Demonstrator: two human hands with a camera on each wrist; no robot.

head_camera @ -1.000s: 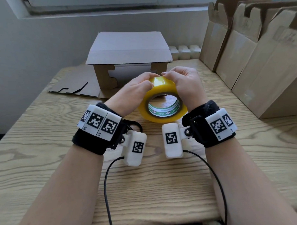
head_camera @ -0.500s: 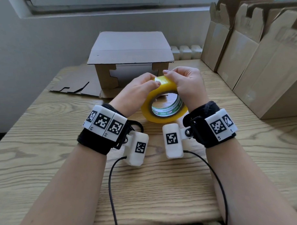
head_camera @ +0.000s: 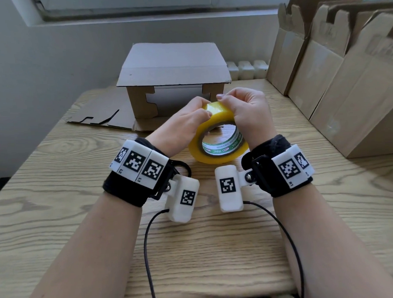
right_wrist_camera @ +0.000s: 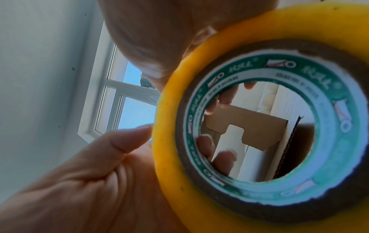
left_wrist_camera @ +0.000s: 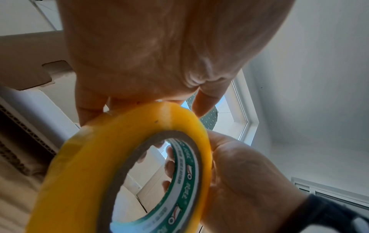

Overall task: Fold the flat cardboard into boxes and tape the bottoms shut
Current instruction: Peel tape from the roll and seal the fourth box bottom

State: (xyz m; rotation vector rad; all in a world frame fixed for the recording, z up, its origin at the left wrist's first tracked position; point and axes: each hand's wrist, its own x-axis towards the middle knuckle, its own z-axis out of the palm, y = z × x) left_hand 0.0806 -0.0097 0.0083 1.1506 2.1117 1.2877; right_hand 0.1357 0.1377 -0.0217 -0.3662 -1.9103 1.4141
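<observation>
I see both hands' fingers clamped on the tape roll (head_camera: 217, 137); behind it a folded box (head_camera: 173, 80) stands open-sided on the wooden surface (head_camera: 59, 198).

left hand (head_camera: 181, 125) – right hand (head_camera: 248, 115), fingers curled, gripping

Black wristbands (head_camera: 125, 191), white coded tags (head_camera: 140, 162)

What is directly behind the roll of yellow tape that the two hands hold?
Behind the tape roll stands the folded cardboard box, upside down on the table. Its notched flaps show through the roll's core. Both hands, left hand and right hand, cover the box's lower front.
</observation>
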